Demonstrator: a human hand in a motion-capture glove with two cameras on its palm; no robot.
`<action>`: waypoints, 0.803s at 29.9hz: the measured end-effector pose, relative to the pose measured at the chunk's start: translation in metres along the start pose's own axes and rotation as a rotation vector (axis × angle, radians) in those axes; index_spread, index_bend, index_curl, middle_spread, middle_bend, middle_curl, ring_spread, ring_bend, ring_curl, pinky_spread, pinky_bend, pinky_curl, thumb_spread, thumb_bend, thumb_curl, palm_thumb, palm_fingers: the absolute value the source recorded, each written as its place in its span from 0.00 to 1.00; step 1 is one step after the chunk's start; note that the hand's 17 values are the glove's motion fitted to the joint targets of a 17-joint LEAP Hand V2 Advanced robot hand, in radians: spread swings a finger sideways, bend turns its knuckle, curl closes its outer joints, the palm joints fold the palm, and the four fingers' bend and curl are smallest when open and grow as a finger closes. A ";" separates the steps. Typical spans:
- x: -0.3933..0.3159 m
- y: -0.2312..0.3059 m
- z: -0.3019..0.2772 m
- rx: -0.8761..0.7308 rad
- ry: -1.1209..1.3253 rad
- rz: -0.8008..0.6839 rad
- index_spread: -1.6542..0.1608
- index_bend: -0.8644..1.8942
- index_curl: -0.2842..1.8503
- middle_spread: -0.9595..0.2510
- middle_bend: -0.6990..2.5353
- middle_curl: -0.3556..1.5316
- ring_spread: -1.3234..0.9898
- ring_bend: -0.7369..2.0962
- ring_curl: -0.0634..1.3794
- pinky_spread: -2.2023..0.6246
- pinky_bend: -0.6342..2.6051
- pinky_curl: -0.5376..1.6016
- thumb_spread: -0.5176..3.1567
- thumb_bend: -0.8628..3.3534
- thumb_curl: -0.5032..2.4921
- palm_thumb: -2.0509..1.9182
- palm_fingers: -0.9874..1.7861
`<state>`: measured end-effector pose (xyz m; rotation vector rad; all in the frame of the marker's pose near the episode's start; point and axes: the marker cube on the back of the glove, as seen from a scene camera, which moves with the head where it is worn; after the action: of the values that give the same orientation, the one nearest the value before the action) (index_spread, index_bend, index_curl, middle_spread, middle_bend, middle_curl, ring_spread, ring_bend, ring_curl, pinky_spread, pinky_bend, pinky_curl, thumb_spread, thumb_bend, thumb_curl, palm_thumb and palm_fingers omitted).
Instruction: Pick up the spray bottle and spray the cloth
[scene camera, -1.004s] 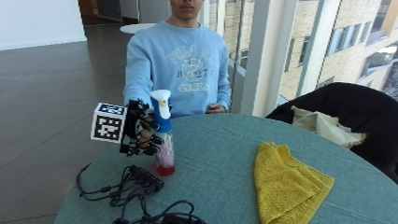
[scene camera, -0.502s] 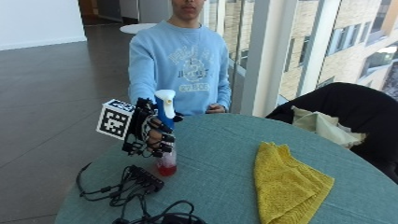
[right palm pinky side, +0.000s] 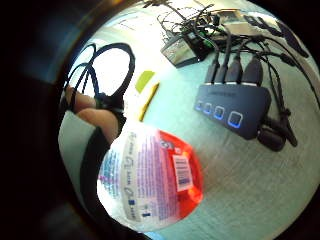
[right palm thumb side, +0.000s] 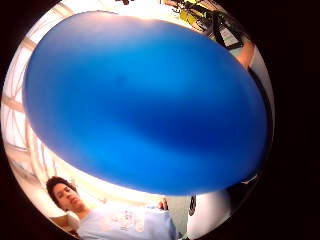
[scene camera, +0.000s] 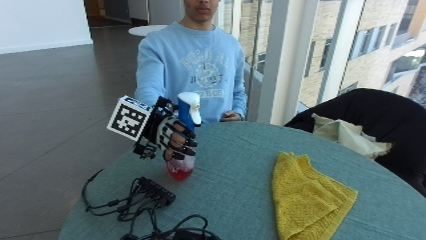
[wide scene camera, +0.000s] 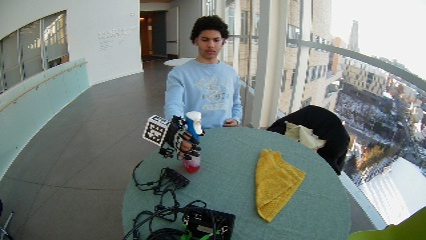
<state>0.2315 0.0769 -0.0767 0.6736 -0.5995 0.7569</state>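
Hand (scene camera: 174, 137) grips bottle (scene camera: 185, 142), lifted off counter (scene camera: 233, 190); next, aim at cloth (scene camera: 306, 197) off to its side; squeeze.

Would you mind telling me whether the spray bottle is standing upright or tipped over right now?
Upright: the spray bottle has its white nozzle on top and red base lowest, gripped round the neck by the gloved right hand.
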 end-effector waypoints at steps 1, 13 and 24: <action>-0.004 -0.001 0.001 -0.020 0.009 -0.012 0.77 0.37 0.29 0.71 0.33 0.43 0.53 0.43 0.31 0.81 0.26 0.41 0.37 0.20 0.32 0.74 0.78; -0.068 -0.029 0.033 -0.263 0.145 -0.029 0.79 0.37 0.30 0.72 0.34 0.44 0.54 0.45 0.32 0.79 0.27 0.42 0.35 0.20 0.35 0.74 0.79; -0.101 -0.051 0.102 -0.522 0.254 0.008 0.80 0.37 0.31 0.73 0.35 0.44 0.54 0.46 0.32 0.78 0.28 0.42 0.34 0.20 0.36 0.73 0.80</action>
<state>0.1871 -0.0669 -0.0987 0.0912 -0.5351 0.6434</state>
